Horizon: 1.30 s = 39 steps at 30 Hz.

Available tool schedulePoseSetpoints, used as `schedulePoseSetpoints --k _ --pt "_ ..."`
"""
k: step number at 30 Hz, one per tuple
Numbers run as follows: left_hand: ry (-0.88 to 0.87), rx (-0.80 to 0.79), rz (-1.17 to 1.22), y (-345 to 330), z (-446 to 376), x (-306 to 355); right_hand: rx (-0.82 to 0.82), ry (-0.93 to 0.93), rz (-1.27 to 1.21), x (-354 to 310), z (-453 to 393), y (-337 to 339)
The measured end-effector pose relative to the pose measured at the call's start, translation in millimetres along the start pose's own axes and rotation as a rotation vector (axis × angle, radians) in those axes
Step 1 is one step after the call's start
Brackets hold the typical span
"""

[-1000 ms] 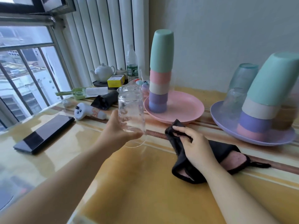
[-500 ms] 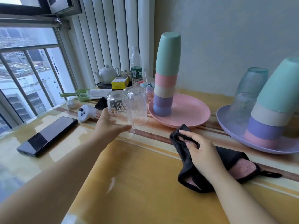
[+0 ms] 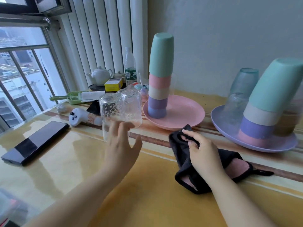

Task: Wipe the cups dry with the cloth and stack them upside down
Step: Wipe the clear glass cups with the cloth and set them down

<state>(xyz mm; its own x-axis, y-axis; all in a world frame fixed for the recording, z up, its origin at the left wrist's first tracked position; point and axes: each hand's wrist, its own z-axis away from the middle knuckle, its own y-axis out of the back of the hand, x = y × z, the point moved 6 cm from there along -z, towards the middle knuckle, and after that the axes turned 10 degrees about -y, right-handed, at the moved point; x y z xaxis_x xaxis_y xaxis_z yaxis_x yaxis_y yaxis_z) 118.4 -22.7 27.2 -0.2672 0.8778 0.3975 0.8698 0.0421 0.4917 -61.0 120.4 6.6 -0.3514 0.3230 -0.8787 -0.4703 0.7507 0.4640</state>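
Your left hand hovers, fingers spread, beside the inverted clear glass at 11 o'clock; your right hand pinches the black cloth.

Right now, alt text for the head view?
A left hand, fingers spread, hovers at a clear glass standing upside down on a yellow table beside a second inverted glass, while the right hand grips a black cloth. Behind, pastel cups are stacked upside down on a pink plate and a purple plate.
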Motion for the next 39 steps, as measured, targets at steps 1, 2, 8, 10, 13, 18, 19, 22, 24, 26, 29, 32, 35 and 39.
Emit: schedulePoseSetpoints --k 1,2,8,10,13,18,19,22,24,26,29,32,35,39 --pt "0.023 -0.116 0.048 -16 -5 10 0.032 -0.009 0.025 2 -2 5" --pt "0.124 -0.253 0.107 -37 -10 14 0.054 -0.024 0.050 4 -4 9" --pt "1.041 -0.301 0.683 -131 -24 9 0.076 -0.080 0.130 18 -13 17" --pt "1.102 -0.251 0.678 -144 -26 3 0.083 -0.065 0.138 19 -14 15" --pt "1.138 -0.245 0.630 -151 -27 -3 0.111 -0.029 0.155 19 -14 12" --pt "1.159 -0.248 0.603 -153 -28 -6 0.114 -0.003 0.162 22 -16 9" --pt "1.164 -0.255 0.604 -153 -29 -8 0.125 -0.007 0.168 22 -17 10" --pt "1.169 -0.278 0.615 -153 -33 -14 0.139 -0.004 0.169 22 -18 12" --pt "1.165 -0.314 0.628 -151 -37 -16 0.143 0.010 0.171 21 -18 11" --pt "1.157 -0.377 0.602 -149 -39 -19 0.153 0.018 0.165 20 -18 12" --pt "1.114 -0.497 0.537 -147 -42 -26 0.159 0.045 0.171 20 -18 13" --pt "1.087 -0.588 0.497 -141 -46 -32 0.144 0.071 0.181 20 -19 11" --pt "1.057 -0.639 0.464 -132 -52 -36 0.134 0.062 0.194 21 -20 10" --pt "1.037 -0.569 0.498 -127 -49 -36 0.141 0.063 0.196 20 -18 10"
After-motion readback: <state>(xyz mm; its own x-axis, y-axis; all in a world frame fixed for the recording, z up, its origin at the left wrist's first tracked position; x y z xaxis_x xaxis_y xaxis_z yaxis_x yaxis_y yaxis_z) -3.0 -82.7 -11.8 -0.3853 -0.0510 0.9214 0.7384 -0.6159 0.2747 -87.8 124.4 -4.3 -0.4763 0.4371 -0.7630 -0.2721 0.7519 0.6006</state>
